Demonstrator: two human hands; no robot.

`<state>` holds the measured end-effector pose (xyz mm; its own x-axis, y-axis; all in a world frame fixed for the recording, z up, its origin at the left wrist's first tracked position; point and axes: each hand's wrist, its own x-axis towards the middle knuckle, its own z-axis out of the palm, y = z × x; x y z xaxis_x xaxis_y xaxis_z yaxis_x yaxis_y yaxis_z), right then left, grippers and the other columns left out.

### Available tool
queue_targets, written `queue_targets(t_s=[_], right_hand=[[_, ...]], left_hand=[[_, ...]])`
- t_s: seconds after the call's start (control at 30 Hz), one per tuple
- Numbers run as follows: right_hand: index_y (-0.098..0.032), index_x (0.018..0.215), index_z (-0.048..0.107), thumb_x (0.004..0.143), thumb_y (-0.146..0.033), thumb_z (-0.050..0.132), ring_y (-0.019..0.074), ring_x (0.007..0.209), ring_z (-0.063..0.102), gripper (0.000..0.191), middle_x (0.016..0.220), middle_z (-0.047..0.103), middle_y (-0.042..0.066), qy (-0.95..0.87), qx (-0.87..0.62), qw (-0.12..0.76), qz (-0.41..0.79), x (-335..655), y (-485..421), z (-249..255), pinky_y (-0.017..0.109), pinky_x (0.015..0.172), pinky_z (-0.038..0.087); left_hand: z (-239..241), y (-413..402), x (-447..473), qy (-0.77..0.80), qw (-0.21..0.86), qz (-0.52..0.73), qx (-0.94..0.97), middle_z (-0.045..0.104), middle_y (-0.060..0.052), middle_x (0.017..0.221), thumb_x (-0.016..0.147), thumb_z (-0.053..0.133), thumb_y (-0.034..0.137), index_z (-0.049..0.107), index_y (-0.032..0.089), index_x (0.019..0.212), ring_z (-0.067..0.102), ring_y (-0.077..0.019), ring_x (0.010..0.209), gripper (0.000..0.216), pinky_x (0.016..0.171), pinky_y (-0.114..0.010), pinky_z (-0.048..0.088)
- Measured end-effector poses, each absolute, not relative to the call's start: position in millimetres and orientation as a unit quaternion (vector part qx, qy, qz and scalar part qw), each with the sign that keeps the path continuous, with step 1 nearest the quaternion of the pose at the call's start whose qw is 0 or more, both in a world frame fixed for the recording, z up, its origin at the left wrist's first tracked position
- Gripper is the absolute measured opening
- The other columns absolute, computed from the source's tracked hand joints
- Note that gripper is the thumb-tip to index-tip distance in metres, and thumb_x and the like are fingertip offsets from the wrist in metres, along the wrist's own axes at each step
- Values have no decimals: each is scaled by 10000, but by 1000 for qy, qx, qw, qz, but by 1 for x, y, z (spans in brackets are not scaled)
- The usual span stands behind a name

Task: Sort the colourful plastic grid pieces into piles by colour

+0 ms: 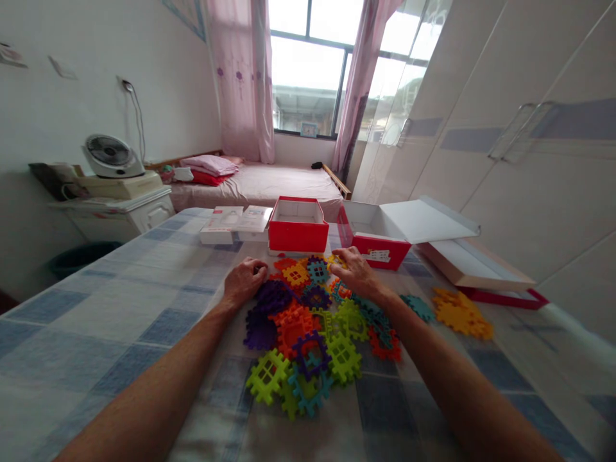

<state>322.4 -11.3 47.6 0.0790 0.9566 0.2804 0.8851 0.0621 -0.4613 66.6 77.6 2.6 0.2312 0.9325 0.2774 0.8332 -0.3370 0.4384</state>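
Note:
A pile of gear-edged plastic building pieces in several colours, with a green windowed piece [343, 358] near its front, lies on the checked tablecloth [158, 328]. At the pile's far left edge rests my left hand [244, 281], its fingers curled in; whatever they hold is hidden. Beside it are dark purple pieces [273, 296]. My right hand [355, 272] is at the far right of the pile, thumb and fingers closed around a yellow piece [335, 261]. An orange windowed piece [295, 274] and a teal windowed piece [317, 271] lie between the hands.
Behind the pile stand an open red box [298, 239], small white boxes [222, 235] and a larger red box [380, 251] with its lid up. Yellow-orange pieces [461, 313] lie to the right, near a box lid [481, 273]. A bed [283, 183] stands beyond the table.

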Motion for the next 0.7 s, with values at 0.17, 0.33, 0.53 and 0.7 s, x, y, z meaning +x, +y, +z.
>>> queue_targets(t_s=[0.17,0.33,0.53,0.7], right_hand=[[-127,1172,593,777,-236,496,193,1001,556,421,1122,551,121,-729,-644,205,109,298,-6,49,281,904,415],[-162,928,665,846,-217,386,168,929,582,296,1002,648,73,-792,-571,174,128,299,-23,58,267,835,432],[-151,770,598,835,-317,470,119,557,596,220,646,640,26,-601,-688,362,186,326,-5,57,202,535,401],[-157,690,621,722,-326,620,146,620,605,172,621,645,18,-553,-678,413,252,322,23,38,201,524,421]], left_hand=[[3,78,66,561,109,252,781,670,-50,1020,823,413,345,721,219,904,627,-196,880,342,757,-259,444],[3,77,67,568,106,248,778,666,-45,1015,822,422,344,719,230,903,626,-192,875,328,752,-258,440],[3,77,68,568,107,247,778,665,-42,1007,823,425,343,719,232,899,625,-192,864,323,731,-258,437],[3,77,68,567,104,247,779,659,-45,1003,827,417,343,717,228,901,622,-192,861,329,735,-259,432]])
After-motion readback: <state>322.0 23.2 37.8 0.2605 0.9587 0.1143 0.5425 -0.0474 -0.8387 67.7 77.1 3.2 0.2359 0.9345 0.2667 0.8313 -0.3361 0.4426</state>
